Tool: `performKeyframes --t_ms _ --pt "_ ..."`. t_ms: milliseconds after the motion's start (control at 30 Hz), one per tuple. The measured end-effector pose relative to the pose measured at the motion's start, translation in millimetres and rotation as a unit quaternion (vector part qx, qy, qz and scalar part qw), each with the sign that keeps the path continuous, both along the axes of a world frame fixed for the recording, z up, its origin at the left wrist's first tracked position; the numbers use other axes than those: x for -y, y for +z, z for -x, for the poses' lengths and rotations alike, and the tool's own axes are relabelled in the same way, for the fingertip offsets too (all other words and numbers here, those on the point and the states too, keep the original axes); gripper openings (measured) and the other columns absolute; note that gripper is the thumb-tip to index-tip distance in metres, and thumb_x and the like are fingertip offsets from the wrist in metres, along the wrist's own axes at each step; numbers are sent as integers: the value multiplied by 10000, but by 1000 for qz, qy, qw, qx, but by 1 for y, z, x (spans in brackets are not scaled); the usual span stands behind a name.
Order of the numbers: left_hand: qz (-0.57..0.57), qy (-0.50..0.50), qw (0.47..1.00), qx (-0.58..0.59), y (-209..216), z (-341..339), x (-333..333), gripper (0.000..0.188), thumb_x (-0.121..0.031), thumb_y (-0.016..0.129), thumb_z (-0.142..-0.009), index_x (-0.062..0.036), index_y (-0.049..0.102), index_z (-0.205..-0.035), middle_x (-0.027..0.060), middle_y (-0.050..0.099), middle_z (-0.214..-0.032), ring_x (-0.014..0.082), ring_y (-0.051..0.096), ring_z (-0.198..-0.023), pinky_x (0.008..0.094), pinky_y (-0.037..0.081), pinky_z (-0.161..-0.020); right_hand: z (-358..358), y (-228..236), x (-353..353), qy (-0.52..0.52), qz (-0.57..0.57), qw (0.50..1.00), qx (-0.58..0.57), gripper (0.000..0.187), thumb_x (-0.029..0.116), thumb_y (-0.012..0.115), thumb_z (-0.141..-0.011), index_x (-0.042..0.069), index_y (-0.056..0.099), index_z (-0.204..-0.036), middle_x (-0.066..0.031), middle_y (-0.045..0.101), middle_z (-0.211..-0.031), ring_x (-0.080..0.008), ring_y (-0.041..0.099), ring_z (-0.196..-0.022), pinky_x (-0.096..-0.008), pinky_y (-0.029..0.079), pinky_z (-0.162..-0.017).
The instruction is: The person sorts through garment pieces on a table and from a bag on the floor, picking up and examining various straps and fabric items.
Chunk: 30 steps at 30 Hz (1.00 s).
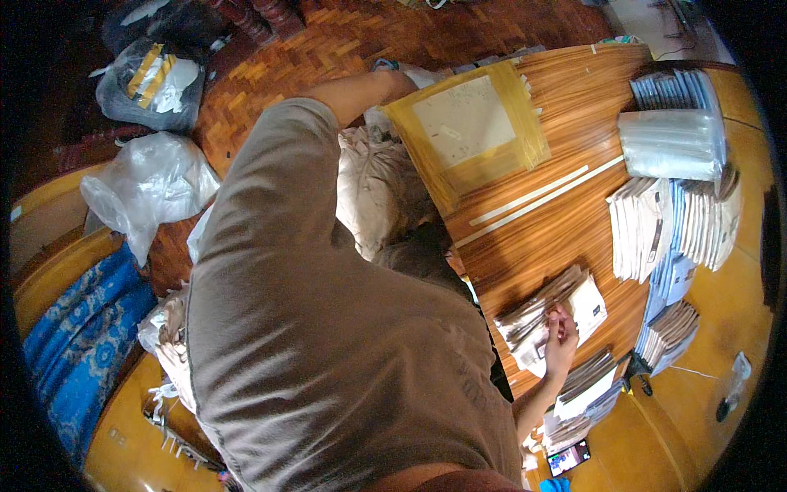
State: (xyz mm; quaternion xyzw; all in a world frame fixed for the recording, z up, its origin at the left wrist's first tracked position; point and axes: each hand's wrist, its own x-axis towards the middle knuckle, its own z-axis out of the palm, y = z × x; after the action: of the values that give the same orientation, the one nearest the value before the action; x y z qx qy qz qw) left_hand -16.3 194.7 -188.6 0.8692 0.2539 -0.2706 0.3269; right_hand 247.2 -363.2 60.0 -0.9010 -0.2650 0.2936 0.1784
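My right hand (561,332) is over a stack of folded beige garments (584,305) on the wooden table. Its fingers are bent and drawn together at the top layer; what they pinch, if anything, is too small to make out. A small dark label shows on the stack's top piece. My left arm (361,94) reaches out past the table's far left corner, and its hand is hidden. Close to that arm, a board edged with yellow tape (463,123) lies on the table. Crumpled beige cloth (369,184) hangs below the arm, beside the table edge.
Piles of folded white garments (639,230) and clear plastic packets (668,143) line the table's right side. Two white strips (533,197) lie mid-table. Nearer are more folded stacks (586,385) and a lit phone (568,457). Plastic bags (152,184) stand on the left.
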Motion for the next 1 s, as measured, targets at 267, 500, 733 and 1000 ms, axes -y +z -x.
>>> performKeyframes --t_ms 267,500,733,1000 --pt "-96 -45 994 -22 -6 -12 8 560 -479 653 -912 -77 701 -1299 86 709 -1303 238 657 -1145 444 522 -949 -1 -1 10 2 -10 1000 14 398 299 678 -1025 -16 685 -1268 -99 753 -1021 -122 644 -834 -294 526 -751" --pt "-100 -42 994 -16 -7 -9 16 555 -478 654 -910 -81 705 -1294 75 712 -1297 236 657 -1141 441 525 -944 0 -8 18 13 -28 999 31 421 318 685 -1018 -13 686 -1279 -100 746 -962 -147 651 -793 -302 532 -718" --pt "-93 -46 995 -4 -7 -10 10 550 -477 654 -909 -85 709 -1290 65 715 -1291 234 657 -1137 437 527 -939 1 -8 19 8 -27 999 16 412 314 688 -1016 -3 687 -1279 -95 741 -954 -137 648 -798 -302 525 -696" --pt "-87 -56 994 -16 -1 -7 7 544 -476 654 -907 -89 714 -1285 53 718 -1284 232 657 -1132 432 530 -932 -1 -13 14 12 -33 999 16 356 263 684 -1016 18 694 -1274 -77 747 -984 -117 625 -783 -288 509 -670"
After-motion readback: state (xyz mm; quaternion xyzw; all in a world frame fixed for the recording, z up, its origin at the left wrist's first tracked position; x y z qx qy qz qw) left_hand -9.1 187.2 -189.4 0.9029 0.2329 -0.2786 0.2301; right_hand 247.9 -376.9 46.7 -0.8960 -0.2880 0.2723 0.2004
